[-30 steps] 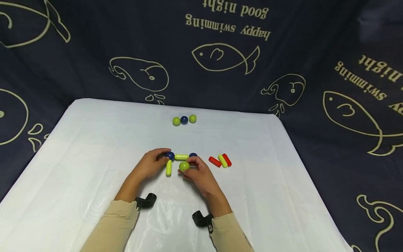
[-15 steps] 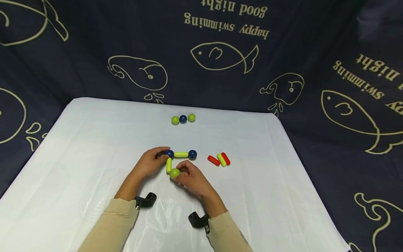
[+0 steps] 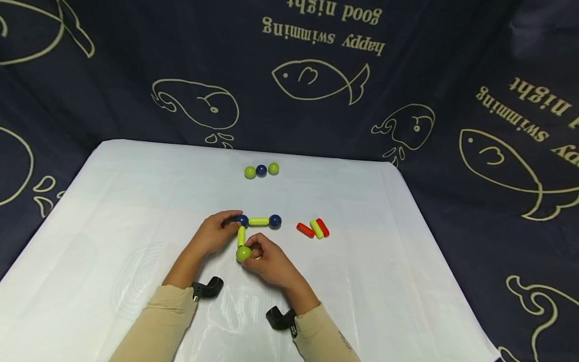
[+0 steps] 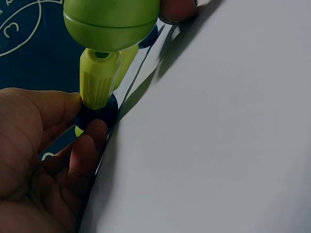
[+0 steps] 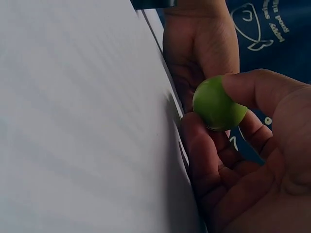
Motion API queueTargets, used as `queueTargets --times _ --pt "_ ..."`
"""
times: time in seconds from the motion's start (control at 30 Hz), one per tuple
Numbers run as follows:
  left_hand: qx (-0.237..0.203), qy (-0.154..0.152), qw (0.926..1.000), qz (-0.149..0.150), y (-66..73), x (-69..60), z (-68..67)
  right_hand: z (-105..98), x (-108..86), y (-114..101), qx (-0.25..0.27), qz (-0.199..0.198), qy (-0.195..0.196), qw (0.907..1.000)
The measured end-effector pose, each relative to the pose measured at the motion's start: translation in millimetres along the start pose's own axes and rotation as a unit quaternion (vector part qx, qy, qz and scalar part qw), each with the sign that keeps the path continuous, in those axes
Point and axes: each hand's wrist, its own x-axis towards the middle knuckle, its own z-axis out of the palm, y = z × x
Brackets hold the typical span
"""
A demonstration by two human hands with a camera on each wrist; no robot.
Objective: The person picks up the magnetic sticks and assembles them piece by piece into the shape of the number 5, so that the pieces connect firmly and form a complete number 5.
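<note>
My left hand (image 3: 214, 234) pinches a dark blue ball (image 3: 243, 220) between thumb and fingers. From that ball a yellow-green rod (image 3: 259, 221) runs right to a second blue ball (image 3: 275, 221). Another yellow-green rod (image 3: 242, 236) points from the held ball toward the near side. At its near end my right hand (image 3: 270, 259) grips a green ball (image 3: 243, 254). In the left wrist view the green ball (image 4: 112, 24) sits against the end of the rod (image 4: 98, 80). The right wrist view shows thumb and fingers around the green ball (image 5: 217, 104).
A red rod (image 3: 305, 230), a yellow-green rod (image 3: 316, 229) and a second red rod (image 3: 323, 227) lie to the right. Farther back, a green ball (image 3: 250, 172), a blue ball (image 3: 261, 171) and another green ball (image 3: 273, 168) stand in a row on the white-covered table (image 3: 384, 281).
My right hand has carried the green ball left and nearer, from beside the right blue ball to the near rod's end. The left hand stays at its blue ball.
</note>
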Motion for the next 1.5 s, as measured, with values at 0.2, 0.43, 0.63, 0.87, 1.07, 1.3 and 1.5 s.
queueTargets --times 0.2,0.43,0.63,0.87,1.07,1.3,1.5 --pt "-0.001 -0.006 1.0 -0.003 0.4 1.3 -1.0 3 5.3 13 -0.024 -0.009 0.007 0.9997" --pt "-0.003 -0.008 0.9999 -0.012 0.2 -0.4 0.0 4 11.0 35 -0.033 -0.005 0.022 0.9992" --pt "-0.007 -0.007 0.9999 -0.012 1.4 -0.8 1.4 3 10.4 35 -0.042 -0.006 0.029 0.9987" --pt "-0.004 -0.006 0.9999 -0.011 0.6 -1.0 1.4 1 11.6 36 -0.042 -0.008 0.051 0.9978" --pt "0.0 -0.008 0.9999 -0.007 0.7 -0.4 1.4 -10 13.0 29 0.007 0.03 0.197 0.98" --pt "0.005 -0.013 0.9999 -0.006 1.4 -0.3 2.8 -27 22.0 41 0.133 0.071 0.285 0.9465" --pt "-0.005 -0.014 0.9997 -0.019 3.4 -1.0 4.3 -28 24.6 43 0.112 0.077 0.256 0.9569"
